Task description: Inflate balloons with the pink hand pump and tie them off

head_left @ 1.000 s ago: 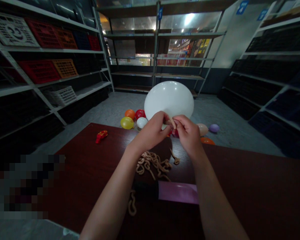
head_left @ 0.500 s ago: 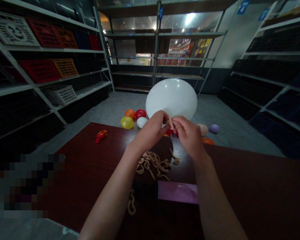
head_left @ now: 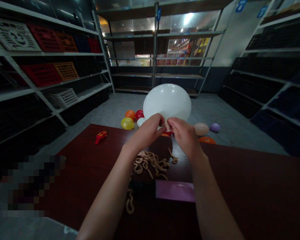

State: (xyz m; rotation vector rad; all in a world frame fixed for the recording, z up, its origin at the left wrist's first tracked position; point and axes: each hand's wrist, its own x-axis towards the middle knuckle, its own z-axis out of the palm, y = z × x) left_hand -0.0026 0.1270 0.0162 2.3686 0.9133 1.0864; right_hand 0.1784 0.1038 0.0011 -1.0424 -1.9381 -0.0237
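Observation:
Beyond the table's far edge, a large inflated white balloon [head_left: 167, 100] sits at my fingertips. Its lower end is pinched by my left hand [head_left: 150, 131], fingers closed. From the other side, my right hand [head_left: 185, 133] is also closed there, thumb and fingers pressed together. A short pale tan piece [head_left: 167, 125] shows between the hands; I cannot tell whether it is the balloon's neck or a separate strip. Below my wrists, a tangle of tan, curly cord-like strips [head_left: 150, 161] lies on the dark table [head_left: 85, 176]. One loose strip [head_left: 173, 156] lies right of the pile.
A pink flat sheet [head_left: 175, 191] lies near my right forearm. A red-and-yellow crumpled item [head_left: 100, 137] rests at the table's far left. Small balloons, including a yellow one [head_left: 127, 123] and a purple one [head_left: 215, 127], lie on the floor. Shelves with crates [head_left: 41, 74] stand around.
The white balloon and both hands have shifted slightly left, and the balloon's top sits lower. My fingers stay closed at its end. The whole view has moved a little.

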